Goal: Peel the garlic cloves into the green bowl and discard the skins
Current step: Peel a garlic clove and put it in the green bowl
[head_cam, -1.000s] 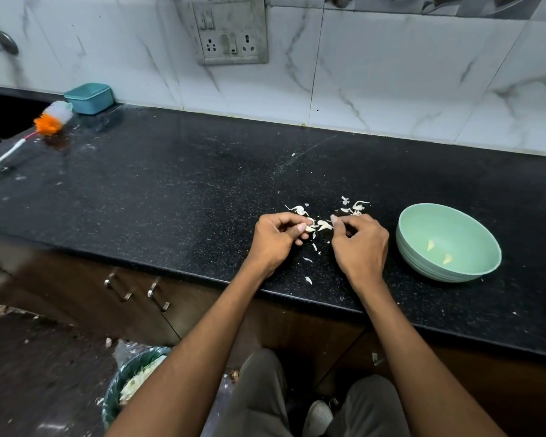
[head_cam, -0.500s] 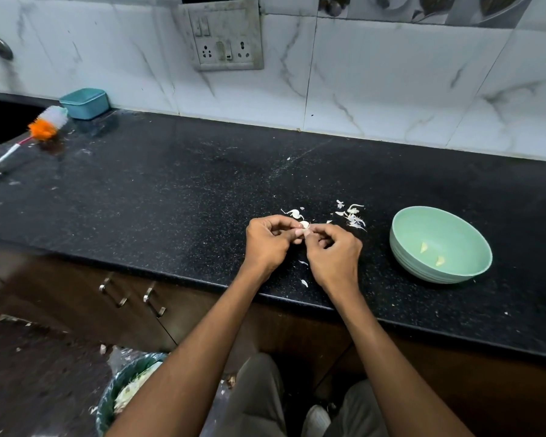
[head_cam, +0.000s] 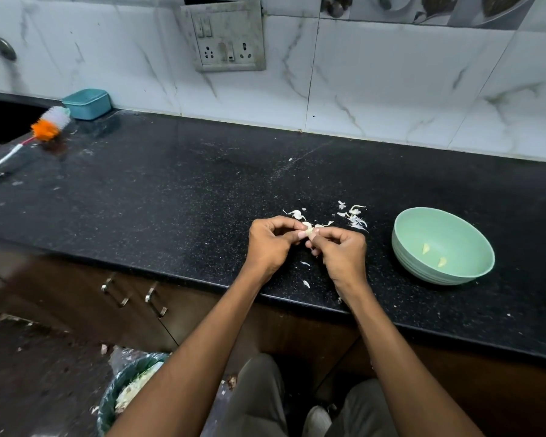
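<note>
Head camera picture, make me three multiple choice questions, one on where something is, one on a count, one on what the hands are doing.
1. Where does the green bowl stand?
A. on the counter, right of both hands
B. in the sink
C. on the floor by the bin

2. How many peeled cloves lie in the bowl?
A. none
B. two
C. six

3. What are the hands doing?
A. lying flat on the counter
B. both pinching one garlic clove
C. lifting the bowl

Answers: 1 A, the bowl sits on the black counter beyond the right hand. 2 B, two pale pieces show inside. 3 B, the fingers of the left hand and right hand meet on the clove.
</note>
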{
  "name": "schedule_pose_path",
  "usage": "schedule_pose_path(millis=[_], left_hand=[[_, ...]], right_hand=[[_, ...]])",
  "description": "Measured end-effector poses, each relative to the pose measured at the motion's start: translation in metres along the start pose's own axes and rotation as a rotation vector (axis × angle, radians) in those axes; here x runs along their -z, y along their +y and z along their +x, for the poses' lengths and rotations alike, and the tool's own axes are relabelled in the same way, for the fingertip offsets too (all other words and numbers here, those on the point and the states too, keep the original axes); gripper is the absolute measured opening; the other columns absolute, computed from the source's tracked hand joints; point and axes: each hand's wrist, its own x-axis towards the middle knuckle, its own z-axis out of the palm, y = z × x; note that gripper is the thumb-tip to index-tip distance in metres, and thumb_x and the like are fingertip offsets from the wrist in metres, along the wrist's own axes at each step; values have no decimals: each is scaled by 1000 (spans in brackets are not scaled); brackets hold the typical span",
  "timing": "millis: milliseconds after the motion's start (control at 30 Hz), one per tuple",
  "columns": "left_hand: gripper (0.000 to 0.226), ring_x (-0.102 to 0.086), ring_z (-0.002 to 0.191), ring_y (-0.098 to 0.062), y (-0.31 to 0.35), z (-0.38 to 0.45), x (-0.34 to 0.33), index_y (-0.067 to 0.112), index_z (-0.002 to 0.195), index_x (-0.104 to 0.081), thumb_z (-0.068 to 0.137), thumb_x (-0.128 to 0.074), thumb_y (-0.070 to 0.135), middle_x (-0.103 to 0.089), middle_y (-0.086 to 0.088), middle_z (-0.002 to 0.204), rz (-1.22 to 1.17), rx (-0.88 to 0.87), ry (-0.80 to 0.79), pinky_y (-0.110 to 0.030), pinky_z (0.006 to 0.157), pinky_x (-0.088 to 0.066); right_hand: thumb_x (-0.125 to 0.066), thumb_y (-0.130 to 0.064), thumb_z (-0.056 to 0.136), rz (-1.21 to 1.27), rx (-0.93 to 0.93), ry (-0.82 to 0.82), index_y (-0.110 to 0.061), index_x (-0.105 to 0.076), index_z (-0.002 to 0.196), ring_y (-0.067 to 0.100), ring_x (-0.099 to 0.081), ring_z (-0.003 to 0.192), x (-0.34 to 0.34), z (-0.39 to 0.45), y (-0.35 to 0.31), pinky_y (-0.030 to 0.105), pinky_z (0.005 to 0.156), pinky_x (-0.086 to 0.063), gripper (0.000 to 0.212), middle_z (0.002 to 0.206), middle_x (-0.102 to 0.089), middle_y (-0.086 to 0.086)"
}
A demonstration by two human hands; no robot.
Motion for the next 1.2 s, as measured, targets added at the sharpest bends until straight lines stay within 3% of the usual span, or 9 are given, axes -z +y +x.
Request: schedule_pose_path(millis=[200,433,633,967,1200], left_hand=[[12,-72,77,-9,1,-2,0,1,82,-76,77,-80,-9,-76,-5,82,34,-6,-5,-21,76,-57],[18,-70,73,-14,-2,-2,-2,8,78,-75,75,-83,-8,-76,-8,80,65,-35,-10,-24,71,-58],[24,-70,74,-9,-3,-2,-3,11,80,-76,71,-86,-9,-77,-4,83,83,-65,-22,-22,72,-57],[25,-71,73,-11,-1,-3,-3,14,80,-77,70,-86,-7,-77,-4,81,105,-36,-44,-21,72,-58],[27,-72,77,-24,-5,0,-2,18,79,-79,76,-81,-8,-78,-9,82,99,9,-56,-45,81,-62]], right_hand=[[-72,-1,88,25,-19,18,-6,-78,77,9,-63,56,-1,0,0,13,50,-42,15,68,-75,9],[-69,-1,90,26,34,-15,-12,-78,74,7,-64,59,1,-1,-2,13,51,-44,21,70,-76,6],[-70,2,87,-21,70,3,-7,-80,78,13,-72,66,0,-1,1,23,65,-54,16,73,-78,4],[-73,3,79,-64,65,61,-4,-80,79,14,-73,62,0,0,4,29,64,-55,10,68,-76,5],[-75,2,82,-48,80,91,-13,-81,78,15,-72,60,0,-2,2,29,62,-58,16,66,-76,4]])
